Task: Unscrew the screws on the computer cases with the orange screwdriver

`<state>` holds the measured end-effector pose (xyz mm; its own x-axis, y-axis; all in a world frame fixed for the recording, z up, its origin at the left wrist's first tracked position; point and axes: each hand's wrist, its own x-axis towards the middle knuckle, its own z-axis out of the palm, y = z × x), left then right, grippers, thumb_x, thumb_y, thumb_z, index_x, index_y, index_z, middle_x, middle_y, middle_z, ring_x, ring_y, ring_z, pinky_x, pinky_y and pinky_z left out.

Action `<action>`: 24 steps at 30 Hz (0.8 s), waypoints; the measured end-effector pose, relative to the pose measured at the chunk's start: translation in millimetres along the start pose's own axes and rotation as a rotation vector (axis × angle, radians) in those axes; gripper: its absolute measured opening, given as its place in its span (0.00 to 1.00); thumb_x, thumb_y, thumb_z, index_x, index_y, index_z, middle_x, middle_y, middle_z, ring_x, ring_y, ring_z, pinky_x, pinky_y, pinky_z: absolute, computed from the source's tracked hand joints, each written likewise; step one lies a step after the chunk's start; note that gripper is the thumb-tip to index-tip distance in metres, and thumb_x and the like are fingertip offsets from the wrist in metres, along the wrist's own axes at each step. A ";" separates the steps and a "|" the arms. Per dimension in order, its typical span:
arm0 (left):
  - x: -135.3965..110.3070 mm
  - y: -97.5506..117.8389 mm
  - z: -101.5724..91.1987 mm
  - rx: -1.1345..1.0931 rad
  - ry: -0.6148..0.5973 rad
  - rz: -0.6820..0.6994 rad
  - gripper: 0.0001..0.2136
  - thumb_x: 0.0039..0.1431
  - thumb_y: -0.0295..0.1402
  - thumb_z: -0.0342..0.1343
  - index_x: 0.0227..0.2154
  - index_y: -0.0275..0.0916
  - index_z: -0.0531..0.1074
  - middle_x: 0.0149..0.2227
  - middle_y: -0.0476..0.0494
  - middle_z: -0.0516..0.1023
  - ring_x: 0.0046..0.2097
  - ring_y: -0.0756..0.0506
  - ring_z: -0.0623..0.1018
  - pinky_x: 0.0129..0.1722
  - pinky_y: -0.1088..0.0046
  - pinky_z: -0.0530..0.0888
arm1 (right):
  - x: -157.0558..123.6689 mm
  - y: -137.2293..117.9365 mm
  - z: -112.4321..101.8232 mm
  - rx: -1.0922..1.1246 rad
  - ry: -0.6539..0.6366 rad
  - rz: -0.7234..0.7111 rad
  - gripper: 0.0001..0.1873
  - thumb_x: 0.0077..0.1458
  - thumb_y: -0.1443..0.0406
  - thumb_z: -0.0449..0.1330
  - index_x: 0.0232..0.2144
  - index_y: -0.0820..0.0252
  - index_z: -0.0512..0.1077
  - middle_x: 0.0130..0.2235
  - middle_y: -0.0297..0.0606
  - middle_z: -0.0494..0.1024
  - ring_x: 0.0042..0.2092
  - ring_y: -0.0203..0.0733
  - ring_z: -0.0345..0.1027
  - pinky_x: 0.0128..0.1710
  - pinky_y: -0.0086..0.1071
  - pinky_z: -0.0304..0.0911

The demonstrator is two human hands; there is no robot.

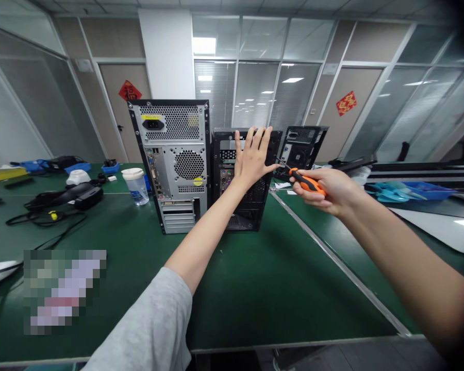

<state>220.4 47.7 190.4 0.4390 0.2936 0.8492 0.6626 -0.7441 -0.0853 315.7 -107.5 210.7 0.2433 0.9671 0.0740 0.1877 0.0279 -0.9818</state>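
Observation:
My left hand [253,154] lies flat with fingers spread against the rear panel of a black computer case [239,206] standing upright on the green table [255,288]. My right hand [328,190] is closed round an orange-and-black screwdriver [306,181], whose tip points left at the black case's right rear edge. A taller grey computer case [176,165] stands right beside the black one on its left, rear panel facing me. A third, smaller black case [303,147] stands further back on the right.
A clear plastic cup [136,185] stands left of the grey case. Black gear and cables [67,198] lie at the left, blue trays [77,167] behind them. Blue plastic parts [406,189] and a white sheet [441,226] lie on the adjoining right table.

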 end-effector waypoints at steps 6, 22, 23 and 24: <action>0.5 0.2 -0.6 0.038 -0.041 -0.001 0.42 0.52 0.49 0.57 0.65 0.36 0.48 0.65 0.34 0.53 0.67 0.31 0.46 0.65 0.44 0.38 | 0.1 -1.4 2.0 0.237 0.013 0.192 0.15 0.59 0.67 0.44 0.24 0.61 0.64 0.17 0.32 0.64 0.12 0.27 0.40 0.08 0.23 0.37; 0.6 0.4 -0.9 0.032 -0.023 -0.008 0.40 0.54 0.49 0.54 0.64 0.35 0.50 0.65 0.33 0.54 0.67 0.33 0.48 0.65 0.46 0.37 | -7.4 -3.3 11.0 0.221 -0.018 0.156 0.18 0.60 0.67 0.40 0.21 0.58 0.61 0.15 0.26 0.54 0.13 0.28 0.33 0.11 0.24 0.31; 0.7 0.2 -0.2 0.023 -0.014 -0.007 0.40 0.54 0.49 0.54 0.64 0.35 0.50 0.65 0.33 0.54 0.67 0.33 0.48 0.65 0.46 0.37 | -7.0 -2.6 10.5 0.211 -0.024 0.138 0.17 0.59 0.67 0.40 0.21 0.58 0.61 0.15 0.26 0.53 0.13 0.28 0.33 0.11 0.24 0.31; 0.6 0.0 0.6 0.012 -0.002 -0.005 0.40 0.54 0.49 0.55 0.64 0.34 0.50 0.64 0.33 0.55 0.67 0.33 0.49 0.65 0.46 0.37 | -6.3 -1.7 10.0 0.203 -0.032 0.120 0.17 0.59 0.68 0.40 0.22 0.58 0.61 0.16 0.26 0.53 0.14 0.28 0.32 0.11 0.24 0.32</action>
<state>221.0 48.3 190.6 0.4371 0.2987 0.8484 0.6721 -0.7353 -0.0875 304.3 -111.1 210.1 0.2212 0.9740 -0.0478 -0.0371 -0.0406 -0.9985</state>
